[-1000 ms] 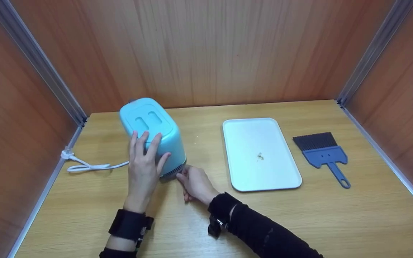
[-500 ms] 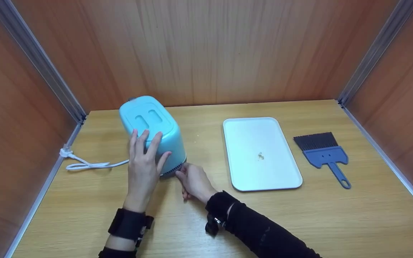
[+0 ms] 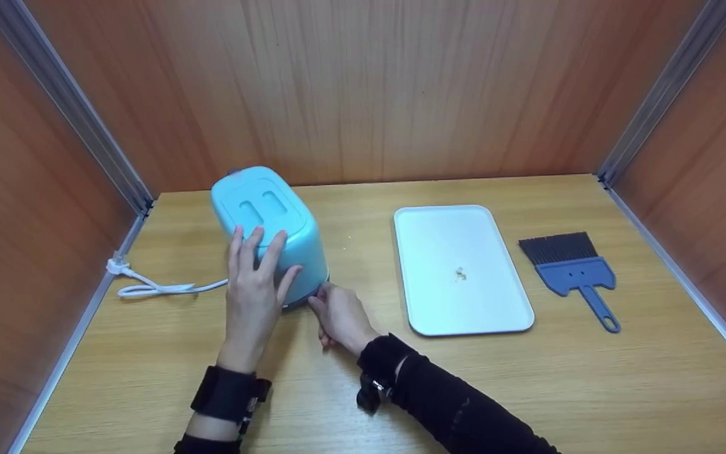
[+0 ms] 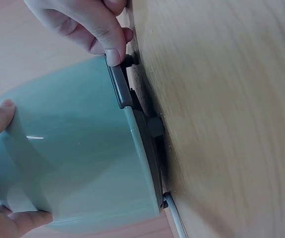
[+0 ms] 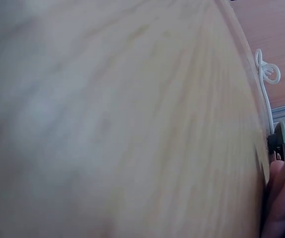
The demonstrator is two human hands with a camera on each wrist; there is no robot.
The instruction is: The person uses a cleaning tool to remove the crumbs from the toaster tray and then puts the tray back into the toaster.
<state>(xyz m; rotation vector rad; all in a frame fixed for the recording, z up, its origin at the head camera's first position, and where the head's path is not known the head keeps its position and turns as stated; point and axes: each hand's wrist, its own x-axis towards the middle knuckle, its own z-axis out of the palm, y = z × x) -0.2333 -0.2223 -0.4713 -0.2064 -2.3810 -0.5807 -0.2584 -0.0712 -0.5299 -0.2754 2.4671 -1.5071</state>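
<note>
A light blue toaster with a lid on top stands at the left of the table. My left hand rests on it, fingers spread and fairly straight over the lid's near edge and the side. Low at the toaster's near right corner, my right hand pinches the dark edge of the crumb tray. In the left wrist view the thumb lies along that edge and other fingers sit behind it. Only a narrow dark band shows at the base; the rest of the tray is hidden inside.
A white tray with a few crumbs lies right of the toaster. Further right is a blue brush with dark bristles. A bundled white cord runs left from the toaster. Wooden panels wall the table's back and sides.
The dark band of the crumb tray at the toaster's base has narrowed, sliding inward as my right hand moves slightly toward the toaster. My left hand stays in place.
</note>
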